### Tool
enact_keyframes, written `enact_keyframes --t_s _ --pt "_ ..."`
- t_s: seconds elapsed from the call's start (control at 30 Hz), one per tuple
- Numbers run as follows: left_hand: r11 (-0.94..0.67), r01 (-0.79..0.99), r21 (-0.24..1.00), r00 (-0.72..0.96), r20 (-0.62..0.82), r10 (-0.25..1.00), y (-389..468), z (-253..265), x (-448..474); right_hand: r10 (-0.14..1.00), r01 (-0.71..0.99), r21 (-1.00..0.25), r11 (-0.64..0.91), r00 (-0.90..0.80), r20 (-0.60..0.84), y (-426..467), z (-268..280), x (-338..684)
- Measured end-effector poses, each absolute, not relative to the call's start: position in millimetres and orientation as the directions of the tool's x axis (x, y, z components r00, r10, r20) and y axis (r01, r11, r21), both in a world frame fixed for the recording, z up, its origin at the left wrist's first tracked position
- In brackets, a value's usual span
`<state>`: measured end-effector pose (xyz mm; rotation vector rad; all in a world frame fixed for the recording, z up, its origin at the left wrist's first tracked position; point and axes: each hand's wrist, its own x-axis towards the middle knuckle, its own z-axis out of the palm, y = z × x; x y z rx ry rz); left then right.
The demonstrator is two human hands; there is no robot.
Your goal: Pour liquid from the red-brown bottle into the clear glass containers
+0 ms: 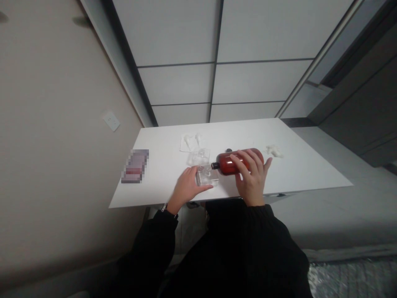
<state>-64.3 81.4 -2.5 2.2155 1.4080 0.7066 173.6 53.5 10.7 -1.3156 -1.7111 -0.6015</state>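
My right hand (250, 176) grips a brown bottle (228, 162) tipped on its side, its dark neck pointing left over a small clear glass container (208, 176). My left hand (186, 187) holds that clear container steady on the white table (304, 165). A second clear container (199, 157) stands just behind it. A small dark cap (228, 150) lies behind the bottle.
A sheet with white items (190, 140) lies at the back of the table. A crumpled white piece (274, 151) rests to the right. A blurred flat object (135, 166) lies at the left edge. A wall with a socket (111, 121) stands on the left.
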Motion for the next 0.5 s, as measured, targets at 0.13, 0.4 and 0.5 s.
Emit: enact_keyframes --t_s 0.13,0.4,0.5 --pt "-0.400 0.701 0.591 0.358 0.194 0.913 81.5 -2.9 -64.1 0.506 0.934 -0.127 0.334 -0.064 0.860 53.5 10.9 173.6" --pt "-0.396 0.698 0.596 0.363 0.182 0.914 80.9 0.4 -62.9 0.514 0.934 -0.139 0.329 -0.054 0.856 52.3 12.7 173.3" --pt "-0.393 0.700 0.596 0.362 0.179 0.915 80.7 0.6 -63.0 0.519 0.933 -0.143 0.330 -0.053 0.853 52.1 12.8 173.0"
